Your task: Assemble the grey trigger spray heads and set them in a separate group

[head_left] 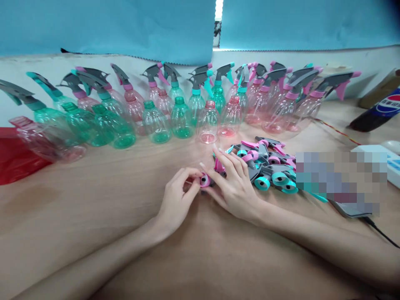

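Note:
A grey trigger spray head with a pink collar (204,180) lies between my two hands, the open end of its collar facing me. My right hand (236,185) is closed on its body, with thumb and fingers on either side and the other fingers stretched out. Close against the collar, my left hand (179,196) pinches thumb and forefinger together; a thin pale tube (188,182) shows faintly between its fingers. Just beyond my right hand is a heap of loose spray heads (262,160) with pink and turquoise collars, partly covered by that hand.
Behind stand rows of clear green and pink bottles, some open-necked like the green bottle (183,118), others with spray heads on, like the pink bottle (283,110). A red bag (18,162) lies left. Rightward are a cola bottle (379,108), a white box (375,160) and a cable (386,235).

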A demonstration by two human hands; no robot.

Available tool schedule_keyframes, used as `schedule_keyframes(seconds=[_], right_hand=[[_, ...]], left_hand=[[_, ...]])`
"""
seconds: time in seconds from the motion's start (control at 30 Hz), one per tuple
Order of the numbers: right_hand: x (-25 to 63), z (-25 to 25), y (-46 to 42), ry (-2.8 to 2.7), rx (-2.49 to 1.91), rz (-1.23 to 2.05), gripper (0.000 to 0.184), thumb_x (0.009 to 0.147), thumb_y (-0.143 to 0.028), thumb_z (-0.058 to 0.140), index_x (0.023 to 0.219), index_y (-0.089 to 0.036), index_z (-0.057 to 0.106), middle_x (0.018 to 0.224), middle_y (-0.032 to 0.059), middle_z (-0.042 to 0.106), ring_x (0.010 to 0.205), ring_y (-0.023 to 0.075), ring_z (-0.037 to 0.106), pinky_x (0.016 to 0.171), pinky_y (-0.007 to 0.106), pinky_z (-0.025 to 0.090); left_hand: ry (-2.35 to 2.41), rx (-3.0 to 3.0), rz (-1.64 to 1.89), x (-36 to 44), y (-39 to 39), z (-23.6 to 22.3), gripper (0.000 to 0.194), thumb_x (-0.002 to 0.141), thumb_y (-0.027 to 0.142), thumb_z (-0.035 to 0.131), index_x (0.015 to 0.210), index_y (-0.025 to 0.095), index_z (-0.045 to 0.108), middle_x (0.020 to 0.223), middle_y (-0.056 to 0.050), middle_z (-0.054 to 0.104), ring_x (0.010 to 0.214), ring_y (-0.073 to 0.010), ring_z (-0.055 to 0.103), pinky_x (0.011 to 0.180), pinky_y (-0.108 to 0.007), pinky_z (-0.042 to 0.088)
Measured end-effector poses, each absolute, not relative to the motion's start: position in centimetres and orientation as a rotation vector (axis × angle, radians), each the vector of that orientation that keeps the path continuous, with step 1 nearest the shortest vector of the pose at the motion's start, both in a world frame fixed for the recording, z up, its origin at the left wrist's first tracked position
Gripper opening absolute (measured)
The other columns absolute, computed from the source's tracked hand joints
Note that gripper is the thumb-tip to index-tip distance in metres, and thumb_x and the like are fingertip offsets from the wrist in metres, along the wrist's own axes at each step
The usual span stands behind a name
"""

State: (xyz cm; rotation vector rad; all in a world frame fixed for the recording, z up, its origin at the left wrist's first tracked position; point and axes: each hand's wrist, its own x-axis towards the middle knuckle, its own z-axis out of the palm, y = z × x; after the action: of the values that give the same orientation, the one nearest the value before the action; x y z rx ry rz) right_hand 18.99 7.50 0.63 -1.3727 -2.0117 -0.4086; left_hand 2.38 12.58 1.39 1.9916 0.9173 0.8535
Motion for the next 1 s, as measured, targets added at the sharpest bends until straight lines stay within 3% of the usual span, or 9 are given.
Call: schedule_keyframes(seconds=[0.13, 0.33, 0.63, 1.0], right_hand=[[18.7, 0.1, 7.9, -2.023, -1.306, -0.189, 0.038, 0.09, -0.021, 0.045, 0.127, -0.01, 0.047, 0.143, 0.0197, 0.033, 0.136, 0.0298, 0.025, 0.103, 0.051, 0.037], [18.8, -0.5, 8.1, -2.023, -1.275, -0.015, 0.037, 0.089, -0.023, 0.049, 0.124, -0.01, 0.049, 0.143, 0.0195, 0.033, 0.136, 0.0309, 0.021, 0.105, 0.054, 0.035], [19.4, -0.6, 7.8, -1.934, -1.068, 0.011, 0.038, 0.086, -0.023, 0.056, 0.122, -0.012, 0.051, 0.127, 0.0161, 0.054, 0.131, 0.0269, 0.035, 0.102, 0.049, 0.042], [19.4, -0.5, 7.8, -2.027, -1.072, 0.056, 0.038, 0.087, -0.025, 0.054, 0.121, -0.008, 0.05, 0.129, 0.0177, 0.052, 0.129, 0.0233, 0.04, 0.103, 0.044, 0.043]], left_hand=[[0.905, 1.929, 0.811, 2.4, 12.5, 0.9, 0.018, 0.092, 0.029, 0.043, 0.099, 0.022, 0.058, 0.102, -0.004, 0.061, 0.093, -0.0177, 0.059, 0.08, -0.03, 0.05], [0.931, 2.065, 0.798, 2.2, 12.4, 1.2, 0.02, 0.091, 0.025, 0.043, 0.099, 0.024, 0.061, 0.1, -0.002, 0.064, 0.09, -0.0171, 0.06, 0.083, -0.032, 0.048], [0.749, 2.243, 0.862, 1.9, 12.1, 1.8, 0.022, 0.089, 0.016, 0.045, 0.1, 0.023, 0.063, 0.093, -0.002, 0.059, 0.082, -0.0126, 0.058, 0.074, -0.024, 0.046], [0.826, 2.267, 0.726, 1.7, 11.9, 1.6, 0.015, 0.093, 0.02, 0.04, 0.097, 0.02, 0.055, 0.091, -0.002, 0.054, 0.077, -0.0127, 0.055, 0.071, -0.025, 0.046]])
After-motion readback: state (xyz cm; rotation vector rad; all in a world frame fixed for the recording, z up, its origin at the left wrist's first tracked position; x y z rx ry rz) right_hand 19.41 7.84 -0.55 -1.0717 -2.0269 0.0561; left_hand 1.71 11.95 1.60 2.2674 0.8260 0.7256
